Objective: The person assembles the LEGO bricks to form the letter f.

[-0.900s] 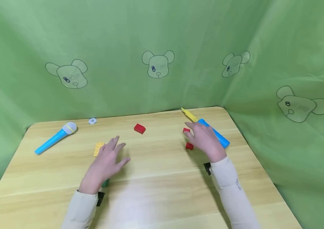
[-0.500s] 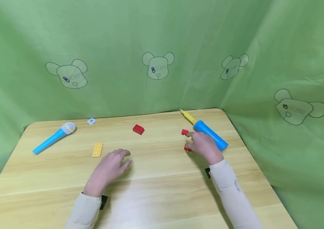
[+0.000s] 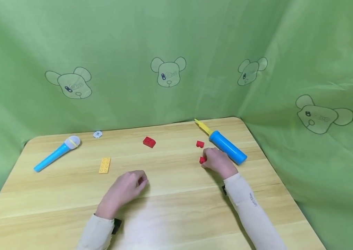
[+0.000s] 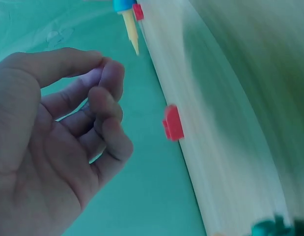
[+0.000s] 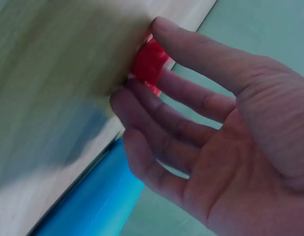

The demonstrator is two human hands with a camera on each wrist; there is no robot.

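My right hand (image 3: 218, 162) is low over the right side of the table, fingers and thumb around a small red toy brick (image 3: 202, 160). In the right wrist view, the red brick (image 5: 151, 61) sits between thumb and index finger; the index fingertip is hidden behind it. Another small red brick (image 3: 199, 143) lies just beyond that hand. My left hand (image 3: 126, 187) hovers over the table left of centre, loosely curled and holding nothing; in the left wrist view its thumb meets the index fingertip. Nearest it are a yellow flat brick (image 3: 104, 165) and a green brick (image 4: 274, 227).
A blue balloon pump (image 3: 227, 147) with a yellow nozzle lies right of the right hand. Farther back on the wooden table (image 3: 176, 222) is a larger red brick (image 3: 149, 141). A toy microphone (image 3: 56, 154) and a poker chip (image 3: 97, 134) lie at left. Green curtain (image 3: 117, 41) surrounds the table.
My right hand has come down and back towards the nearer small red brick, its fingers closing around it. My left hand has drawn nearer and slightly right, its spread fingers curling in.
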